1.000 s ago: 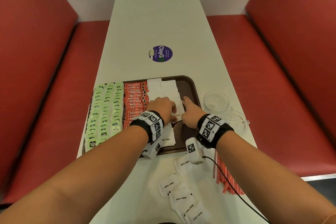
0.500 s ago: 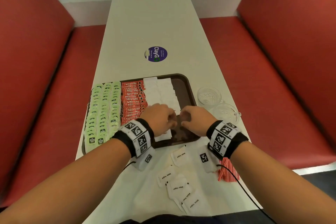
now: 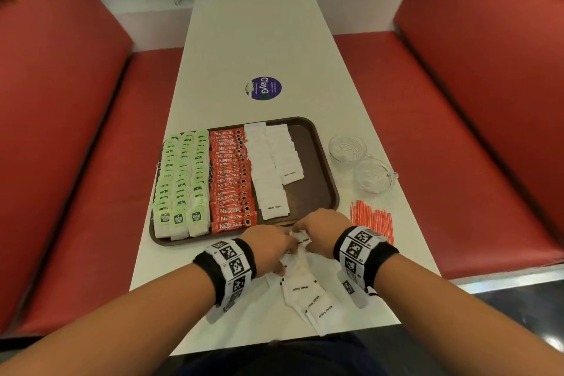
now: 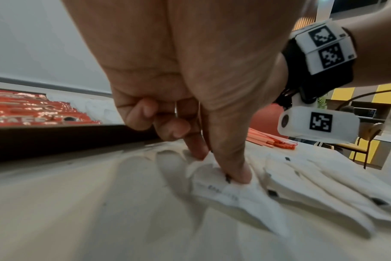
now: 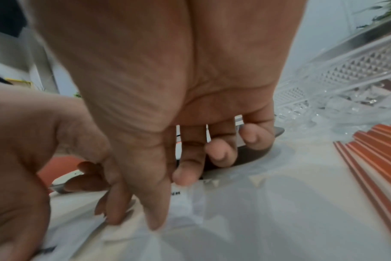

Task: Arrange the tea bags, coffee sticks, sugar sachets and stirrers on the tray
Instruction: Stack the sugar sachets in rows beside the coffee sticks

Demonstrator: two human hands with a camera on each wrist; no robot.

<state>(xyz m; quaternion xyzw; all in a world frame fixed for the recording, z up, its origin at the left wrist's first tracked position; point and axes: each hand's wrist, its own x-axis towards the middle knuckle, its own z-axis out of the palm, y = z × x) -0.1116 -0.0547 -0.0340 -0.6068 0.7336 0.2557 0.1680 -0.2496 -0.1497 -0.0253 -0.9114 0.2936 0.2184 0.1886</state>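
A brown tray [image 3: 320, 162] holds rows of green tea bags [image 3: 183, 180], red coffee sticks [image 3: 230, 180] and two columns of white sugar sachets [image 3: 268, 168]. Loose sugar sachets [image 3: 308, 293] lie in a heap on the table in front of the tray. My left hand [image 3: 285, 255] is over this heap; in the left wrist view its thumb and forefinger [image 4: 221, 167] pinch one sugar sachet [image 4: 214, 190], the other fingers curled. My right hand [image 3: 300, 233] is beside it, and its thumb and fingers [image 5: 170, 197] pinch another sachet [image 5: 179, 194]. Red stirrers [image 3: 370, 220] lie on the table to the right.
Two clear glass cups [image 3: 348, 148] [image 3: 374, 175] stand right of the tray. A round purple sticker [image 3: 263, 88] is on the white table [image 3: 256, 40] beyond it. Red bench seats [image 3: 442, 131] run along both sides. The tray's right strip is bare.
Both hands have drawn back from the sachet columns on the tray to the loose heap on the table in front of it, and now pinch sachets there.
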